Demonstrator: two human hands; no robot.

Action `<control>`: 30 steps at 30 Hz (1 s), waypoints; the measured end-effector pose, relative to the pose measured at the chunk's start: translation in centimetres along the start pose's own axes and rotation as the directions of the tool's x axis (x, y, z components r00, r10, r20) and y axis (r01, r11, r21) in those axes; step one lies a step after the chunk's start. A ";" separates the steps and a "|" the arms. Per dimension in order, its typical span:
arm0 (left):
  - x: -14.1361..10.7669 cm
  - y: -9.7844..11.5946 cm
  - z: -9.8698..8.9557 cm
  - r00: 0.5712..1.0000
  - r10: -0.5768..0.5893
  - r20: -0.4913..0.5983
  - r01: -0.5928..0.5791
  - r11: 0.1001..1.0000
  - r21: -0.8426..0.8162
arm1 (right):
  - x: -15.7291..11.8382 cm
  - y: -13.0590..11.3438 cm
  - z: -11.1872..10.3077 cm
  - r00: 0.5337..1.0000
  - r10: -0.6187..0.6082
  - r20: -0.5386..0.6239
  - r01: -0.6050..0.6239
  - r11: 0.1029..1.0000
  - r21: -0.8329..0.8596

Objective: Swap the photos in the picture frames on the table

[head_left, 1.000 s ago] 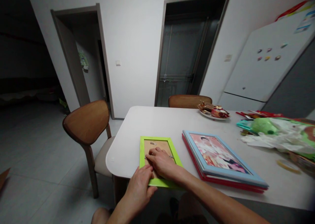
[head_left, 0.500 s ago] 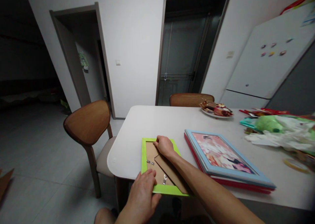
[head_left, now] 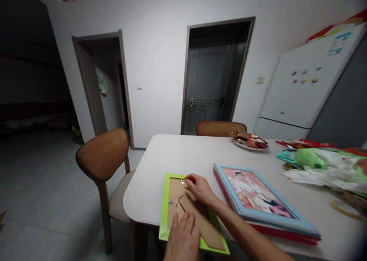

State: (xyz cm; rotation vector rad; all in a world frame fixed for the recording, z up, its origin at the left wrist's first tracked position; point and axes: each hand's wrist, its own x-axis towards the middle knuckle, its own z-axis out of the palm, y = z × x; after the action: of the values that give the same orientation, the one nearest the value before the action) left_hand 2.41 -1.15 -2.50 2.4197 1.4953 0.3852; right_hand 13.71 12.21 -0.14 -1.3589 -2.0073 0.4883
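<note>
The green picture frame [head_left: 164, 215] lies back side up at the near edge of the counter [head_left: 172, 150], its lower end reaching past that edge. Its brown backing board [head_left: 174, 187] carries metal clips, one near the top [head_left: 182, 182] and one at the left [head_left: 172, 203], and a slanting brown support leg [head_left: 212, 230]. The left hand [head_left: 183, 236] rests open on the lower part of the backing, fingers slightly spread. The right hand [head_left: 199, 188] has its fingertips gathered at the top clip; whether they pinch it cannot be told. The two hands are apart. To the right of the green frame, a light-blue frame with a picture [head_left: 258, 192] tops a stack with red frames [head_left: 286, 235] beneath. Farther out are a filled plate [head_left: 265, 148], a green plush item [head_left: 309, 158], crumpled white material [head_left: 305, 175] and a roll of tape [head_left: 344, 210]. Two wooden chairs [head_left: 103, 154] stand by the counter, and a white refrigerator [head_left: 304, 96] stands beyond.
</note>
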 end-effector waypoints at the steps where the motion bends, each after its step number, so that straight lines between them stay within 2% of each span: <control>1: 0.2 0.0 0.2 1.000 0.001 -0.012 -0.001 1.000 -0.014 | -0.6 0.1 -0.8 1.000 -0.005 -0.021 0.006 0.999 0.052; 3: 0.1 -0.2 0.1 0.997 -0.011 -0.082 0.006 0.998 -0.063 | -1.8 0.4 -2.4 0.993 0.039 -0.110 -0.015 0.978 0.209; 5: -0.2 -0.4 -0.9 0.977 -0.035 -0.210 -0.001 0.985 -0.170 | -3.2 0.8 -3.3 0.964 0.175 -0.199 -0.083 0.913 0.400; 7: -0.2 0.0 -2.5 0.925 -0.110 -0.363 -0.032 0.931 -0.364 | -4.7 0.8 -3.1 0.931 0.330 -0.157 -0.187 0.799 0.572; 9: 0.3 1.1 -4.2 0.855 -0.250 -0.454 -0.105 0.774 -0.624 | -6.3 0.1 -1.9 0.913 0.406 0.040 -0.309 0.626 0.716; 11: 1.2 2.7 -5.6 0.813 -0.384 -0.437 -0.201 0.519 -0.831 | -7.7 -1.2 -0.5 0.896 0.356 0.266 -0.403 0.400 0.823; 13: 2.1 4.4 -6.7 0.802 -0.447 -0.396 -0.294 0.281 -0.914 | -8.5 -2.5 -0.4 0.911 0.331 0.247 -0.326 0.210 0.922; 14: 2.6 5.2 -7.1 0.804 -0.450 -0.390 -0.338 0.195 -0.921 | -8.6 -2.7 -1.0 0.925 0.323 0.199 -0.262 0.162 0.951; 15: 3.2 5.8 -7.5 0.808 -0.438 -0.393 -0.375 0.132 -0.918 | -8.6 -2.6 -2.1 0.933 0.331 0.144 -0.204 0.156 0.966; 17: 4.4 6.7 -7.7 0.820 -0.405 -0.405 -0.417 0.064 -0.907 | -8.2 -1.3 -5.6 0.932 0.361 0.040 -0.146 0.272 0.951; 19: 5.9 7.2 -7.0 0.844 -0.383 -0.376 -0.387 0.051 -0.921 | -7.5 1.3 -9.8 0.888 0.458 -0.034 -0.212 0.475 0.854; 21: 7.4 7.6 -5.2 0.883 -0.359 -0.302 -0.302 0.057 -0.951 | -6.9 4.4 -13.8 0.839 0.533 -0.109 -0.315 0.639 0.701; 23: 8.8 8.0 -2.7 0.930 -0.299 -0.214 -0.206 0.058 -0.977 | -6.6 7.3 -16.8 0.808 0.564 -0.172 -0.408 0.745 0.527; 25: 9.9 8.6 -0.3 0.946 -0.264 -0.187 -0.148 0.160 -0.976 | -6.6 9.7 -18.6 0.812 0.558 -0.170 -0.474 0.801 0.367; 27: 10.7 9.2 1.4 0.943 -0.265 -0.203 -0.095 0.371 -0.924 | -6.7 11.4 -19.3 0.825 0.546 -0.149 -0.498 0.825 0.266; 29: 11.1 9.6 2.1 0.933 -0.276 -0.232 -0.042 0.555 -0.831 | -6.8 12.6 -19.4 0.833 0.534 -0.143 -0.499 0.838 0.222; 30: 11.2 9.7 2.2 0.929 -0.278 -0.244 -0.025 0.610 -0.792 | -6.8 13.1 -19.3 0.838 0.528 -0.139 -0.495 0.842 0.213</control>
State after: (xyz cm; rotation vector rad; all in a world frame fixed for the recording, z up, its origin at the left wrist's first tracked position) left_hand 16.07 4.51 -0.06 1.5567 1.2128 1.2069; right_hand 37.62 10.00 3.36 -1.7643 -1.3923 0.7163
